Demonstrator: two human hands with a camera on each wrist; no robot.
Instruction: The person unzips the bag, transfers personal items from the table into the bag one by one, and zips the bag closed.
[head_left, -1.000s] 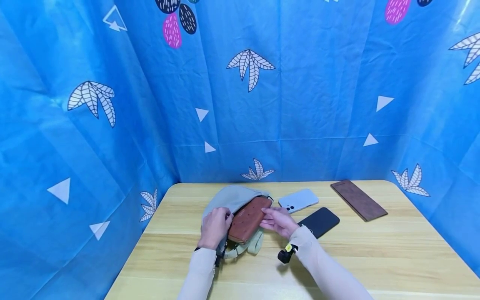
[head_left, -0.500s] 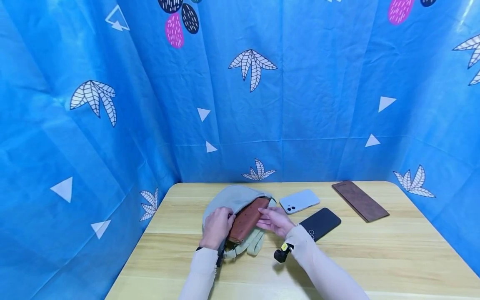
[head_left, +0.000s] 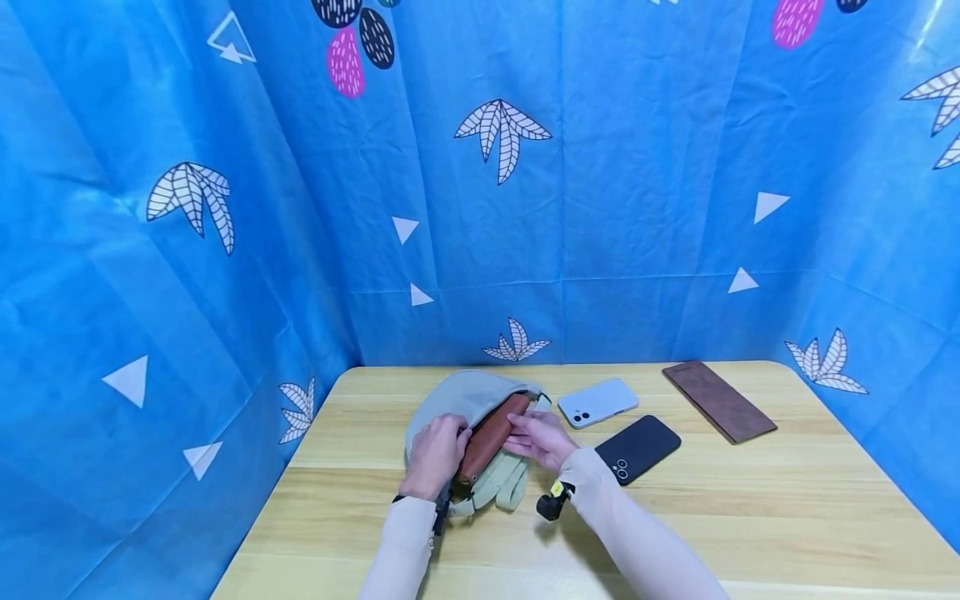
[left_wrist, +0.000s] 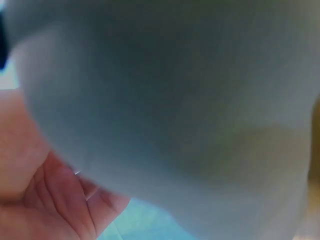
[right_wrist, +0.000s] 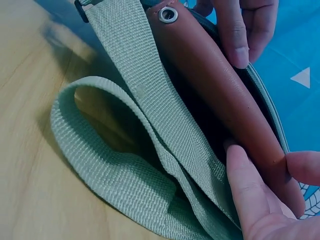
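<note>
"At the mouth of the bag [head_left: 450,395], what does your right hand [head_left: 542,437] hold?"

"You have the pouch [head_left: 491,442] in a narrow pinch, thumb on one side and fingers on the other, toward its far end."

"Where does that pouch sit?"

"Partly inside your bag, lying along the opening with one long edge up. Its eyelet [right_wrist: 168,15] shows at the end nearer you, and the strap [right_wrist: 134,55] loops beside it, over the table [head_left: 322,517]."

"And your left hand [head_left: 435,458]?"

"It pinches the edge of the bag, across the pouch from the strap. Your left wrist view is mostly a blurred grey surface, with part of a hand at lower left."

"What else lies near you?"

"Right of your right hand, the black phone [head_left: 645,446], and just beyond it the pale phone [head_left: 598,402], both camera side up. Farther right, the brown folder [head_left: 718,402] lies flat. Past the table hangs your blue curtain [head_left: 637,208]."
</note>
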